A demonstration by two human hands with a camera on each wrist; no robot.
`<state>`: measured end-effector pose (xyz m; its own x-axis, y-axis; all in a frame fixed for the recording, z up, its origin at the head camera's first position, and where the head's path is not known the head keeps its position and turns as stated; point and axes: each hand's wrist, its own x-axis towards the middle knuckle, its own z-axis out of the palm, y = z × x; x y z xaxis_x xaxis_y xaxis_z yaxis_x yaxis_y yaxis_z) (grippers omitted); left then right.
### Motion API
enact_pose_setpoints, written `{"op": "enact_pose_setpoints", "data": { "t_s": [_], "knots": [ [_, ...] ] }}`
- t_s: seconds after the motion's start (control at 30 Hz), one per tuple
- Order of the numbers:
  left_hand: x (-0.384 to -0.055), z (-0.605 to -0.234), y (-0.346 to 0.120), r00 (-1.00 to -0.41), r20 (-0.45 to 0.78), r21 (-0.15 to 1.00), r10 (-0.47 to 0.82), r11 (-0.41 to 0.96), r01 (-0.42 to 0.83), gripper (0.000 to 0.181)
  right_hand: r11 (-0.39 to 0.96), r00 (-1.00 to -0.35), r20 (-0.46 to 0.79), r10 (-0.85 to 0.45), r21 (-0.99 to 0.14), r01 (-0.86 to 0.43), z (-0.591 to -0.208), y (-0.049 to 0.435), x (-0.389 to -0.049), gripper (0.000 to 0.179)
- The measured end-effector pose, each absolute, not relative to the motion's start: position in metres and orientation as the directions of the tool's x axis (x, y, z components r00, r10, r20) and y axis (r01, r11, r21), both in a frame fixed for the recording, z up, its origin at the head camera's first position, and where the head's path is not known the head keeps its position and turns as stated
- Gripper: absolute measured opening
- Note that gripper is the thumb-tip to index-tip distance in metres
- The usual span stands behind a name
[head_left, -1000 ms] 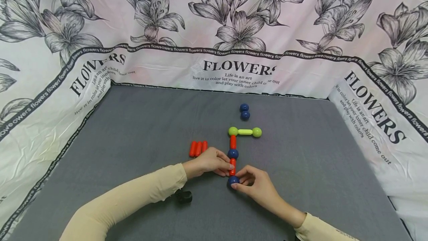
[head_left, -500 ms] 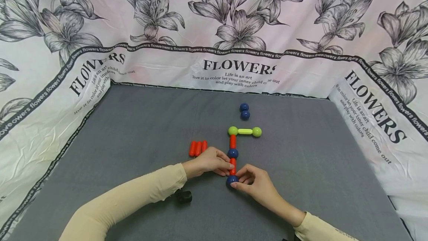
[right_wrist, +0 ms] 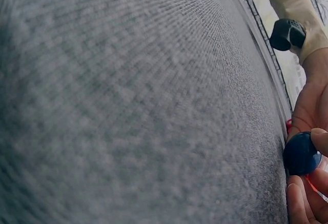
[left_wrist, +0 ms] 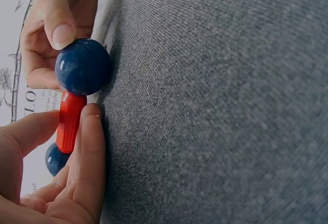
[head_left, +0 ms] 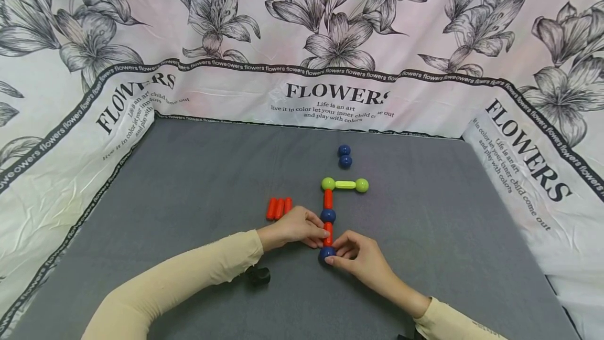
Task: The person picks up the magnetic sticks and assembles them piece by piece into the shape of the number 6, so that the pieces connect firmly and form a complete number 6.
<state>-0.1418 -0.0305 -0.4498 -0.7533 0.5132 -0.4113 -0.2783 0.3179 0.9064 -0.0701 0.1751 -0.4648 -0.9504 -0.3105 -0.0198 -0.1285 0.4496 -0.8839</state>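
Note:
My left hand (head_left: 298, 226) pinches a red rod (left_wrist: 70, 122) between thumb and fingers, close over the grey cloth. At the rod's near end sits a dark blue ball (head_left: 326, 255), which my right hand (head_left: 360, 256) holds with thumb and fingertips. The rod's far end meets another blue ball (head_left: 327, 215). From that ball a second red rod (head_left: 328, 199) runs to a lime green ball (head_left: 327, 184). A lime green rod (head_left: 345, 184) joins it to a second green ball (head_left: 362, 185) on the right, making an angled chain. In the right wrist view the near ball (right_wrist: 301, 154) partly hides the rod.
Three loose red rods (head_left: 279, 208) lie side by side beyond my left hand. Two blue balls (head_left: 345, 156) sit together behind the chain. A black wrist device (head_left: 259, 276) shows under my left sleeve. Flower-printed cloth (head_left: 340, 101) borders the grey table (head_left: 212, 172).
The near blue ball has shifted slightly left and up, in line with the red rod, with my right fingers still on it. My left hand has stayed almost in place.

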Motion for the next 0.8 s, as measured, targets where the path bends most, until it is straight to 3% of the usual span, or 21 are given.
{"op": "enact_pose_setpoints", "data": {
  "t_s": [0.4,0.6,0.8],
  "knots": [
    [-0.128,-0.446,-0.046,-0.851,-0.229,0.929,0.473,0.369,-0.045,0.024,0.467,-0.897,-0.121,-0.426,-0.878,-0.104,-0.452,0.187,-0.085,0.025],
    [-0.105,-0.451,-0.056,-0.879,-0.150,0.931,0.453,0.363,0.028,0.033,0.502,-0.896,-0.022,-0.444,-0.834,-0.228,-0.436,0.193,-0.107,0.020],
    [-0.084,-0.456,-0.054,-0.871,-0.187,0.945,0.454,0.324,-0.034,0.039,0.504,-0.883,0.050,-0.467,-0.805,-0.312,-0.423,0.183,-0.142,0.025]
  ]
}}
